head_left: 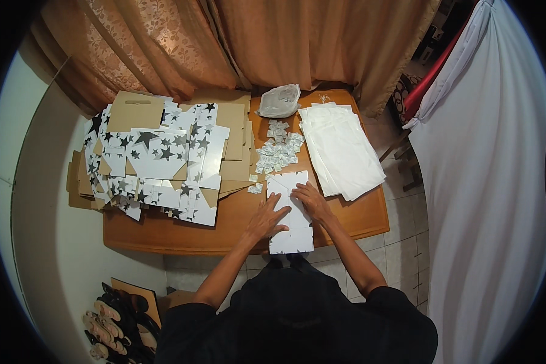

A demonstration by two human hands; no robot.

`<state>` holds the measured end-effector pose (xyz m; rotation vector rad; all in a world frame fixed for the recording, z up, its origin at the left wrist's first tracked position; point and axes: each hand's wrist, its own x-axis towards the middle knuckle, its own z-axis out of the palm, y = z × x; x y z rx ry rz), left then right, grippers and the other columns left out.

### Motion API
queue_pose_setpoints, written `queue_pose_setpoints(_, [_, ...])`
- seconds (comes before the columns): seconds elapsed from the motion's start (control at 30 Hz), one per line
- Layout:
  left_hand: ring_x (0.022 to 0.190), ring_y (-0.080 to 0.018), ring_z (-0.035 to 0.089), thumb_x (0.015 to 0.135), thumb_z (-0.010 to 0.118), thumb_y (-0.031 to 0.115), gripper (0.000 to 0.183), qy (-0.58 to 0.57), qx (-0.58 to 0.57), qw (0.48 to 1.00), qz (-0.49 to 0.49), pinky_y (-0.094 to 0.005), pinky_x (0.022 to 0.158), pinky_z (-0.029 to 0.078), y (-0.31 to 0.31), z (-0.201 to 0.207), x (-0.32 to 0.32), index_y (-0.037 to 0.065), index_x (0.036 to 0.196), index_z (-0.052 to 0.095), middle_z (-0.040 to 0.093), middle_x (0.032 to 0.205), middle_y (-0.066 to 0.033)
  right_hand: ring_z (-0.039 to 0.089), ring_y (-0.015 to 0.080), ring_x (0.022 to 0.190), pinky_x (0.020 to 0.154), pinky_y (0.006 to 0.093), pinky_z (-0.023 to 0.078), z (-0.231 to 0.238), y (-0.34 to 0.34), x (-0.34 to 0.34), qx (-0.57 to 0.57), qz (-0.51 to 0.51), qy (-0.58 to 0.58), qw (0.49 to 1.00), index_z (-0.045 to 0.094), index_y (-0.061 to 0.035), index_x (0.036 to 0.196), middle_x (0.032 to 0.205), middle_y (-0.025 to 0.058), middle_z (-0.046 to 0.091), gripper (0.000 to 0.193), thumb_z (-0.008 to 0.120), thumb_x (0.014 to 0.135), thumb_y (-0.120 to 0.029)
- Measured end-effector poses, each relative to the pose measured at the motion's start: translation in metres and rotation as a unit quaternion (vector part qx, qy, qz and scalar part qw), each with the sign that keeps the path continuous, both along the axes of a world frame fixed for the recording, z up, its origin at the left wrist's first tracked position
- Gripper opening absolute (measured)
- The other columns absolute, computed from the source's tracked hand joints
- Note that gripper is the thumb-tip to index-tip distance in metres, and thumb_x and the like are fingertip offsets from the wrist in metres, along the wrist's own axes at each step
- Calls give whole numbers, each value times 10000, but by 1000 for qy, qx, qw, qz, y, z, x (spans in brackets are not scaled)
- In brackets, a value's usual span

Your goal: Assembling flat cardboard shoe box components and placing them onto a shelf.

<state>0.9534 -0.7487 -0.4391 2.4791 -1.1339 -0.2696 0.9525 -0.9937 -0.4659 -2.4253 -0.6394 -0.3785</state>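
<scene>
A white cardboard piece with dark star marks along its edges (292, 238) lies lengthwise at the front edge of the wooden table, its near end reaching past that edge. It looks like a folded box. My left hand (267, 217) rests on its left side, fingers spread. Across its upper right part lies my right hand (311, 201), fingers stretched out over the surface. Neither hand is closed around anything. Just beyond the far end, small white packets (279, 151) sit in a loose heap.
Flat star-printed cardboard blanks (158, 151) are piled on the left of the table (164, 238). White sheets or bags (340, 148) are stacked on the right. A crumpled plastic bag (279, 101) stands at the back. Curtains, a white cloth and shoes (112, 327) surround the table.
</scene>
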Motion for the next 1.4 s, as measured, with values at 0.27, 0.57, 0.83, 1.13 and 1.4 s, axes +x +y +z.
queue_pose_setpoints(0.27, [1466,-541,222,792,794,503,836,29,-17,994,105,-653,1152,278,-9,8,-15,149,1470,458,222,1585,-325,555,434,1237,1053,457,460,6,10,-32,140,-236,67,959,604,34,1291,1329,298,572,438,706,871,-38])
queue_pose_setpoints(0.57, [1477,-562,161,711,903,363,1001,63,-103,987,102,-614,1167,301,-11,-13,-16,142,1524,362,120,1605,-343,438,413,1397,1142,462,376,5,22,-42,125,-168,96,973,270,49,1543,1500,325,408,656,558,966,-72])
queue_pose_setpoints(0.83, [1440,-486,260,712,902,426,1293,207,-165,931,249,-516,1181,324,-15,-9,-24,-30,1560,39,160,1566,-339,467,411,1363,1103,428,402,-7,10,-56,339,-269,351,830,317,59,1531,1444,343,469,838,624,965,-476])
queue_pose_setpoints(1.13, [1446,-435,272,750,835,563,1336,298,-334,818,360,-492,1187,278,-25,8,-12,-26,1571,-37,182,1556,-337,452,424,1312,1110,464,367,62,30,-60,263,-246,261,896,480,-36,1488,1414,274,465,741,664,934,-494])
queue_pose_setpoints(1.4, [1450,-400,280,717,862,571,1371,378,-483,721,323,-473,1159,323,-26,67,-4,82,1601,-64,188,1572,-289,404,388,1346,1089,529,308,155,36,-54,181,-195,87,960,594,-147,1413,1449,221,434,642,774,857,-412])
